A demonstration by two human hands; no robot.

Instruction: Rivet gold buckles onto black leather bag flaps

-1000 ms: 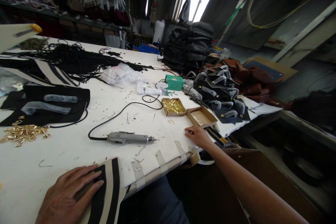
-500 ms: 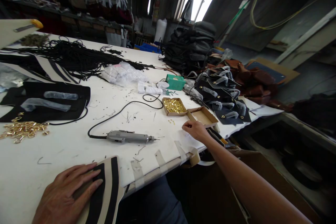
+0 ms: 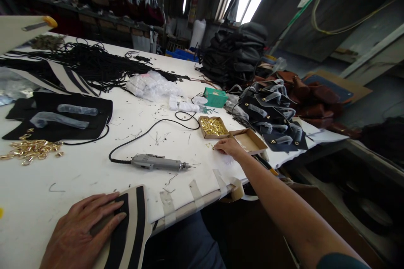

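My left hand (image 3: pixel 85 229) lies flat, fingers stretched, on a cream panel with black stripes (image 3: pixel 134 218) at the table's front edge. Farther right, my right hand (image 3: pixel 229 147) reaches down to the tabletop with its fingers drawn together. Its fingertips are beside a few loose small gold pieces (image 3: pixel 208 145); whether one is between them is too small to see. Just behind stands a shallow cardboard box (image 3: pixel 205 135) full of such gold pieces. Next to it, an open cardboard tray (image 3: pixel 263 148) sits behind my right wrist. A grey electric screwdriver (image 3: pixel 158 162) lies between my hands.
Gold metal rings (image 3: pixel 34 150) are heaped at left, by black panels with plastic-wrapped straps (image 3: pixel 72 122). The screwdriver's cord (image 3: pixel 139 138) curls across the table. A green box (image 3: pixel 215 97), black panels (image 3: pixel 265 117) and a stack of black bags (image 3: pixel 236 50) stand farther back.
My right hand has moved a little forward and left, down to the loose gold pieces near the box. My left hand stays on the striped panel. The view has shifted slightly.
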